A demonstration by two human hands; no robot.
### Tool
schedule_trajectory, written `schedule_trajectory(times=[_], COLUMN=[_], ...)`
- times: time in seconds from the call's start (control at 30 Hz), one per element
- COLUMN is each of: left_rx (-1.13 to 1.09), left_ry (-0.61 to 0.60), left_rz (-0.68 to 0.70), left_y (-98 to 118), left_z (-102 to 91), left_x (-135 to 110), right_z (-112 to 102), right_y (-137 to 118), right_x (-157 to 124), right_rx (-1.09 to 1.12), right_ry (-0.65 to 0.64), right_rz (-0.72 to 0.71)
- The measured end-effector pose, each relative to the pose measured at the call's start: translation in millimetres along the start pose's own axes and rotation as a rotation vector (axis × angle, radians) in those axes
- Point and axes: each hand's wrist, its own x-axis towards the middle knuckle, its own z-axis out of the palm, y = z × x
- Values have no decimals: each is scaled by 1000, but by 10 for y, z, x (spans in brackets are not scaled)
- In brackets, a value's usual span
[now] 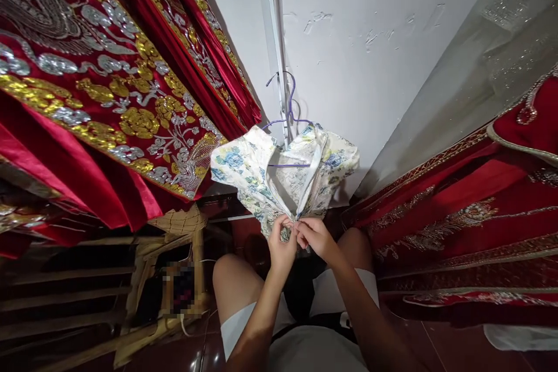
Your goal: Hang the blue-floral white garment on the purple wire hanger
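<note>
A small white dress with blue and green flowers (pixel 244 168) hangs on a purple hanger (pixel 288 113) from a rail against the white wall. Its back opening gapes down the middle. My left hand (pixel 281 244) and my right hand (pixel 316 235) meet at the bottom of that opening, both pinched on the dress fabric, fingertips touching each other. What exactly sits between the fingertips is too small to make out. My knees show just below the hands.
Red garments with gold and silver embroidery (pixel 108 87) hang close on the left, and more red embroidered garments (pixel 462 215) on the right. A wooden and wicker chair (pixel 174 256) stands at lower left. The floor is dark red tile.
</note>
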Motion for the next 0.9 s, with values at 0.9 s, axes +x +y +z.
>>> schedule_trajectory(times=[0.9], left_rx=[153], left_ry=[-87], left_rz=[614], left_y=[1628], left_z=[-149], left_x=[1540], right_z=[-157], right_y=[-1425], right_x=[567], right_rx=[-308], right_ry=[273], right_rz=[-461])
